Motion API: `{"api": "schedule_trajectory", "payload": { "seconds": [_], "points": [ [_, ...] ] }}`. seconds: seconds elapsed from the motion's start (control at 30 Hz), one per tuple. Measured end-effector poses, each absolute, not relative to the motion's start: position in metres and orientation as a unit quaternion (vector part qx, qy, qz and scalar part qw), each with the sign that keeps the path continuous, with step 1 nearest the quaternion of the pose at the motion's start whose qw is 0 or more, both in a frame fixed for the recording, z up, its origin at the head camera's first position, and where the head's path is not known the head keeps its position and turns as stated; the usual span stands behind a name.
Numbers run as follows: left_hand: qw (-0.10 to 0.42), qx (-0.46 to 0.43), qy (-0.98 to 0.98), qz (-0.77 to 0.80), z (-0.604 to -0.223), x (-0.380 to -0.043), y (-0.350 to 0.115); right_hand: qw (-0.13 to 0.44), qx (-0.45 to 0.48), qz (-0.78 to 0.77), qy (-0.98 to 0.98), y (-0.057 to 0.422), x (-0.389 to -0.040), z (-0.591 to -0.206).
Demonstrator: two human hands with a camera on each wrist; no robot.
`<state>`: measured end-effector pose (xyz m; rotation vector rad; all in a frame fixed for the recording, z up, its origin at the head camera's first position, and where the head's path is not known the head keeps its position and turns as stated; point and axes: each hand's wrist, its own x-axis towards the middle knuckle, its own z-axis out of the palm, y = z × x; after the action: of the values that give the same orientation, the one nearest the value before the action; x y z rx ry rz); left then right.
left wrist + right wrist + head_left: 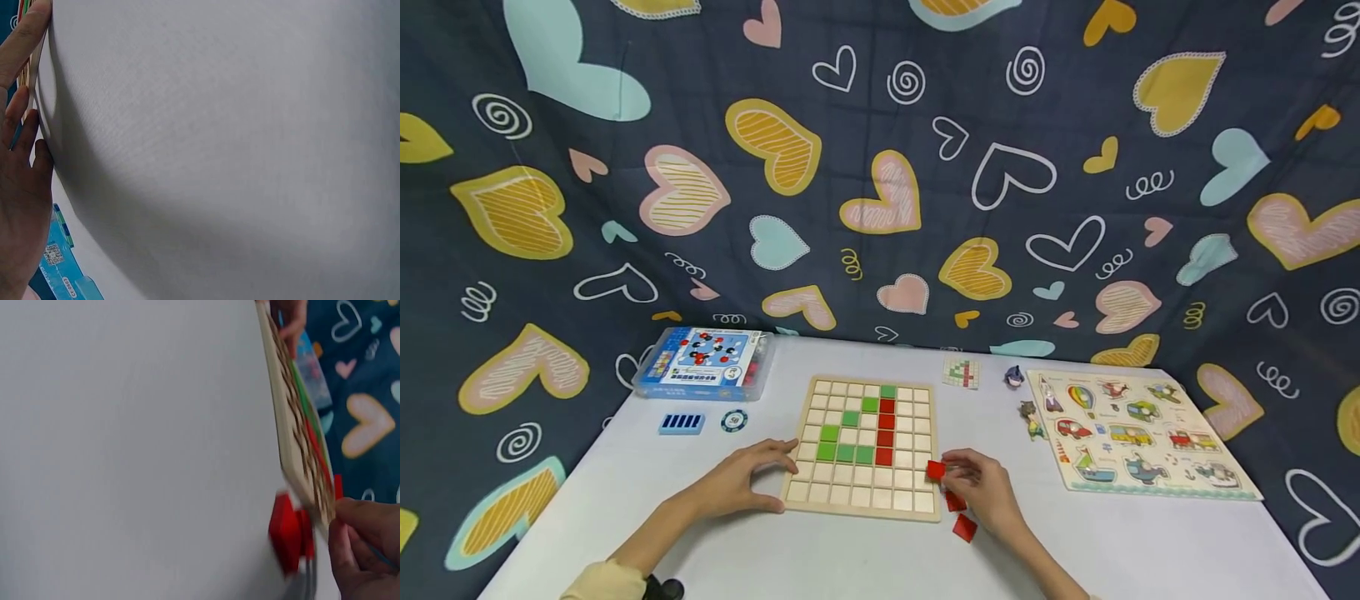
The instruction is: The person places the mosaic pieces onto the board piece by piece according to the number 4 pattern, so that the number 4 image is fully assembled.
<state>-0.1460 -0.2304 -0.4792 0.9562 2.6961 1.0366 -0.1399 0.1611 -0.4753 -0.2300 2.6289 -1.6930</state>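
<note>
A wooden grid board (861, 497) lies flat on the table, its squares mostly pale, with several green tiles (826, 451) and a column of red tiles (885, 437) among them. Fingers and thumb of my left hand (741, 479) rest spread against the board's left edge. At the right edge, my right hand (985, 492) pinches a red tile (936, 471) between thumb and fingertips. Two loose red tiles (965, 527) lie on the table beside that hand, one partly under it. In the right wrist view, the loose tiles (286, 534) appear blurred near the board's corner.
Back left stand a clear blue box (703, 367), a small blue block piece (682, 424) and a round chip (734, 421). Behind the board lies a small pattern card (961, 373). A picture puzzle board (1142, 433) and two small figures (1014, 377) are on the right.
</note>
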Motion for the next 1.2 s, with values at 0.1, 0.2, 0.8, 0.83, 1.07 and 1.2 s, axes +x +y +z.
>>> {"api": "schedule_trajectory", "payload": {
  "seconds": [0.1,0.2,0.8,0.83,1.07,1.2],
  "points": [
    [0.055,0.311,0.885,0.342,-0.479,-0.145,-0.232,0.019,-0.111,-0.527,0.843,0.147,-0.14,-0.474],
    [0.064,0.305,0.885,0.346,-0.479,-0.144,-0.232,0.036,-0.153,-0.525,0.837,0.132,-0.14,-0.473],
    [0.072,0.293,0.889,0.345,-0.478,-0.144,-0.23,0.039,-0.179,-0.552,0.813,0.101,-0.143,-0.475],
    [0.07,0.294,0.889,0.343,-0.479,-0.144,-0.23,0.041,-0.178,-0.557,0.81,0.101,-0.143,-0.475],
    [0.065,0.298,0.889,0.342,-0.48,-0.145,-0.23,0.065,-0.169,-0.556,0.811,0.128,-0.139,-0.467],
    [0.068,0.293,0.889,0.346,-0.48,-0.145,-0.231,0.066,-0.143,-0.534,0.831,0.164,-0.133,-0.462]
  ]
}}
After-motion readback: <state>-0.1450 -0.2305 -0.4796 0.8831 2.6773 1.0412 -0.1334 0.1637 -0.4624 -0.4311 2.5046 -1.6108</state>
